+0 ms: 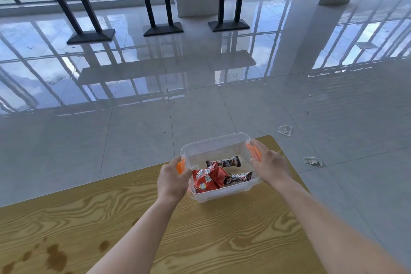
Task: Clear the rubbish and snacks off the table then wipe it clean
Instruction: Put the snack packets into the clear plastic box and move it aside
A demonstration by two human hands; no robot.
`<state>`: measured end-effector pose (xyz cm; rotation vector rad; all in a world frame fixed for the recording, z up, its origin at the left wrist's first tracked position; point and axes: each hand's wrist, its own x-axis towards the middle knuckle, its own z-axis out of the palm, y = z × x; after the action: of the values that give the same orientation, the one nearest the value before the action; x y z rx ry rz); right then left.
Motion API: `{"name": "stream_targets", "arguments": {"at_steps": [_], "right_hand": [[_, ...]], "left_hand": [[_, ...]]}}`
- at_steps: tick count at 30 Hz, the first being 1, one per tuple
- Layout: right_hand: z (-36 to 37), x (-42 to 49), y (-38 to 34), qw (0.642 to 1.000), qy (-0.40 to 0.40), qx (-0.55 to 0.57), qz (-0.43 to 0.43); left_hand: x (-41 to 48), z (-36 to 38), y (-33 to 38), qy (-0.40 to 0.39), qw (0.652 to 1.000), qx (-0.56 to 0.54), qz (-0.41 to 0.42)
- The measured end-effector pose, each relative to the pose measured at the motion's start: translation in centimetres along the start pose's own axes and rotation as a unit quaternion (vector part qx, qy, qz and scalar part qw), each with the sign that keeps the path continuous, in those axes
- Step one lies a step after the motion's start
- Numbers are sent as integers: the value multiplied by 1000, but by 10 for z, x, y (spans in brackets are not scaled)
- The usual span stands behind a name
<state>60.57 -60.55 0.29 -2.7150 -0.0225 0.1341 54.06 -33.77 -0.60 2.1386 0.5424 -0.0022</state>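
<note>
A clear plastic box (213, 142) with orange side latches sits near the far right corner of the wooden table (222, 229). Inside lie red snack packets (206, 179) and two dark wrapped bars (224, 162). My left hand (172, 181) grips the box's left side, its thumb hooked over the rim beside the orange latch. My right hand (268, 162) holds the right side at the other orange latch (253, 151), fingers curved round the wall.
Brown liquid stains (55, 258) mark the table's near left. On the tiled floor to the right lie two crumpled clear wrappers (285, 129) (313, 160). High tables on black pedestal bases (163, 29) stand by the windows, with a white pillar (295, 29) at the right.
</note>
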Motion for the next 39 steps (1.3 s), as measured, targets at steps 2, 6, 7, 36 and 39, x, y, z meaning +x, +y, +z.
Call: {"name": "stream_targets", "arguments": {"at_steps": [2,6,7,36,39], "right_hand": [[2,0,1,1000,-7,4,4],[4,-1,3,1000,-24,14,10],[3,-2,3,999,-27,16,15],[38,-127,-187,960,-42,-12,-276],[48,-145,-216,953,-51,-18,-297]], "left_hand": [[1,3,-1,2,1000,1,4],[2,7,-4,-5,1000,-1,13],[2,7,-4,-9,1000,1,14],[-123,-146,-72,107,947,289,95],[-141,-172,-95,116,946,294,74]]}}
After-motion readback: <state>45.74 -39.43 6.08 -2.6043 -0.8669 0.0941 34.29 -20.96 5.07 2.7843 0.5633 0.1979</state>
